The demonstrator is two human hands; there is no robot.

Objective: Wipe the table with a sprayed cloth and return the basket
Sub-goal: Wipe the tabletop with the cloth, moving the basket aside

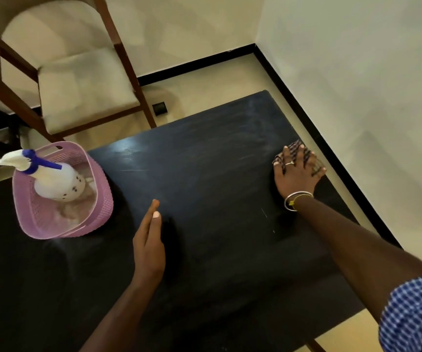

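**Fig., L to R.** Pink basket [103, 199] w/ white-and-blue spray bottle [60, 181] standing in it sat at the table's [217, 161] left edge; perforated walls, slot handle in the far rim. Left hand [150, 247] was over the table's middle, fingers straight and together, holding nothing; it was the nearer hand to the basket. Right hand [297, 171] was at the table's right edge, fingers spread flat, pressing a dark striped cloth [296, 146] that was mostly hidden beneath. Judged: nearly all the top lay leftward of the cloth, so the next stroke would prob. run toward the table's middle.

Open table [217, 174] across the middle, basket [101, 196] with spray bottle [60, 185] at left edge; wall [357, 72] close along right side
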